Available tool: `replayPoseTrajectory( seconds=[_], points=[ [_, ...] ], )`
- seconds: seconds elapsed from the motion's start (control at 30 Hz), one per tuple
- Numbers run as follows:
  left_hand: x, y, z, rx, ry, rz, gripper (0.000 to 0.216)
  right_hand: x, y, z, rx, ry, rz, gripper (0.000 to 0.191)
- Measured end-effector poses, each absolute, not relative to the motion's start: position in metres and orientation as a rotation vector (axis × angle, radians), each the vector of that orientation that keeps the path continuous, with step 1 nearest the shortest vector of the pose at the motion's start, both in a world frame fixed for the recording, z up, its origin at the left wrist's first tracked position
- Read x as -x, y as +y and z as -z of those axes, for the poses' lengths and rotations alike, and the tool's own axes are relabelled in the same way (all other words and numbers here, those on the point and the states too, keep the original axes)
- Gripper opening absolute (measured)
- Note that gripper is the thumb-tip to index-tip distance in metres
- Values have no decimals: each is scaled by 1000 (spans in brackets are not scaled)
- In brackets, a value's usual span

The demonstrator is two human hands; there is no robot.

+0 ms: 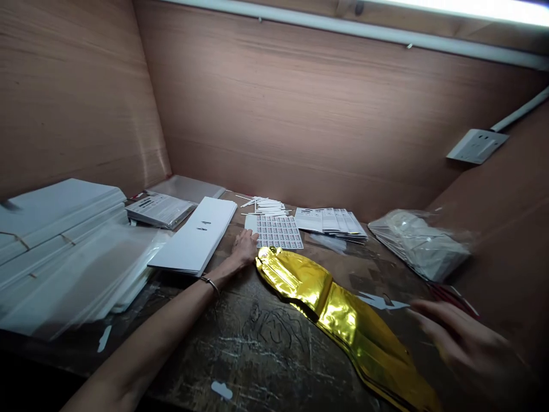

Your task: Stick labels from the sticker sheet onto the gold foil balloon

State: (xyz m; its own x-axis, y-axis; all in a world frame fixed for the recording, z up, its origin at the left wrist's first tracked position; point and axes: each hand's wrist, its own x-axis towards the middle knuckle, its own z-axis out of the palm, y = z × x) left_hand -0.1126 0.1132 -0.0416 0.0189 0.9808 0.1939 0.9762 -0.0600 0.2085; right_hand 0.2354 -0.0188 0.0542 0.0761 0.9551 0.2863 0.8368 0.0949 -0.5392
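Tabletop flanks the edges of the gold foil between left hand and right hand, whose grips I cannot tell.

The dark, scratched table is enclosed by brown wooden boards: a back wall is set behind it, a left wall to its left and a right wall to its right. High above the table, a white pipe is run along the boards and brightness is given by a lamp. Above the table's far right corner, a white socket is fixed.
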Motion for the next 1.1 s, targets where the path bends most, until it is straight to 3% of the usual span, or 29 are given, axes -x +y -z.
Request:
replayPoseTrajectory(
  seconds=[0.17, 0.47, 0.73, 1.1],
  points=[
    [115, 129, 58, -2305, 2045, -367, 28, -128, 74, -56, 1473, -2333, -374, 25],
    [121, 102, 48, -2295, 2106, -315, 29, -3, 204, 10, 1430, -2534, -295, 25],
    [115, 132, 55, -2189, 2169, -384, 40, 53, 236, 23, 1199, -2667, -220, 30],
    [117, 134, 67, -2295, 1968, -443, 35, 51, 242, 41, 1172, -2762, -184, 25]
  ],
)
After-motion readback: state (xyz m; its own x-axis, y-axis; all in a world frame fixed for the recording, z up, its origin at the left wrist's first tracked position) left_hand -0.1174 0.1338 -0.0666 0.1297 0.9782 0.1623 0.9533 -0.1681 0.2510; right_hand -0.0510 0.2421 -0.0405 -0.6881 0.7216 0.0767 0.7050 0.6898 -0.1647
